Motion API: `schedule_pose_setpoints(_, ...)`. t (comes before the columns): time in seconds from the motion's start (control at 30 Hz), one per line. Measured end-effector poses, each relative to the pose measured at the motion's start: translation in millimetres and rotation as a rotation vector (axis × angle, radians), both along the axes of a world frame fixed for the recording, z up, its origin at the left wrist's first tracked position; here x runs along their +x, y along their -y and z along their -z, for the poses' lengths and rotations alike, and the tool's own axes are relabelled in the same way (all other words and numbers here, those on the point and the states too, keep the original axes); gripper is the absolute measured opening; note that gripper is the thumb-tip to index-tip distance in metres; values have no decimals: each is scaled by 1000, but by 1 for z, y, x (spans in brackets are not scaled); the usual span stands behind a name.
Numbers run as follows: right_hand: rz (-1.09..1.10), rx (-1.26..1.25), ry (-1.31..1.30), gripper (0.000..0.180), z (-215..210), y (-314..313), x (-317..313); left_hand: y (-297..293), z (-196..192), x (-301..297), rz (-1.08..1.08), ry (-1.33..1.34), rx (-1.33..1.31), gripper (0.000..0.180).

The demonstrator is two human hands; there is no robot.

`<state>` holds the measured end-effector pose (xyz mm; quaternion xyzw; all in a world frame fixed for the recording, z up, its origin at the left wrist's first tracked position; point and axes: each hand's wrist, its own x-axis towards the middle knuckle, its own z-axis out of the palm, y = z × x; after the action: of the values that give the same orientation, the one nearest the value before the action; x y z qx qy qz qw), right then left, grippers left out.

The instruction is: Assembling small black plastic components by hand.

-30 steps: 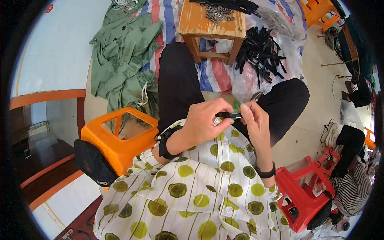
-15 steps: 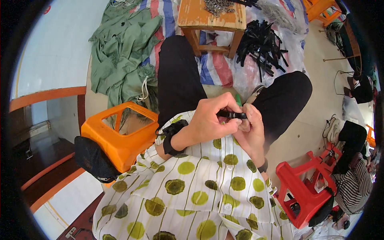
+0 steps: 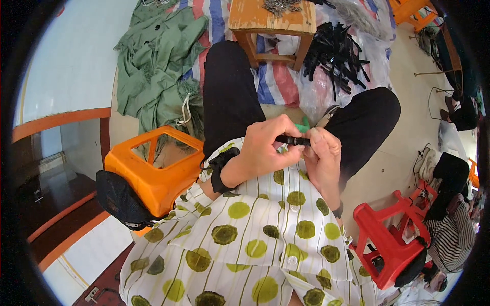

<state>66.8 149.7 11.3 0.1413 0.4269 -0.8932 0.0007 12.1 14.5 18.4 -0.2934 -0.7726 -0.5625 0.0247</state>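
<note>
A short black strap-like piece [image 3: 293,140], possibly with a small buckle, is held level above my lap between both hands. My left hand [image 3: 268,145] pinches one end with thumb and fingers. At the other end, my right hand [image 3: 323,154] grips with its thumb on top and the fingers curled beneath. Much of the piece is covered by the fingers. Just beyond the hands shows a bright green object [image 3: 302,126], partly hidden.
Ahead is a worn wooden stool [image 3: 270,20] with metal hardware [image 3: 282,6] on top. Right of it lies a heap of black straps [image 3: 337,56] on plastic sheeting. Green fabric [image 3: 158,61] spreads at the left. Orange [image 3: 148,173] and red stools [image 3: 383,245] flank me.
My hands have risen slightly and drawn a little apart, so more of the black piece shows. More of the green object is visible. The view has shifted slightly.
</note>
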Motion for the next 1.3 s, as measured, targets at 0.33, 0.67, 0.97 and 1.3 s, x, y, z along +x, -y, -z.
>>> schedule_pose_setpoints(0.33, -45, -424, -12, 17, 14, -1, 4, -5, 2, -1, 132, 317, 177, 20)
schedule_pose_setpoints(0.67, -46, 360, 35, 34, -3, -3, 0, 7, -1, -1, 13, 98, -73, 19)
schedule_pose_setpoints(0.97, 13, -288, -3, 21, 9, 1, -3, -2, -5, -3, 44, 237, -49, 20)
schedule_pose_setpoints(1.3, -105, 197, -12, 24, 2, -18, -10, 16, 0, -24, 342, 1256, 267, 13)
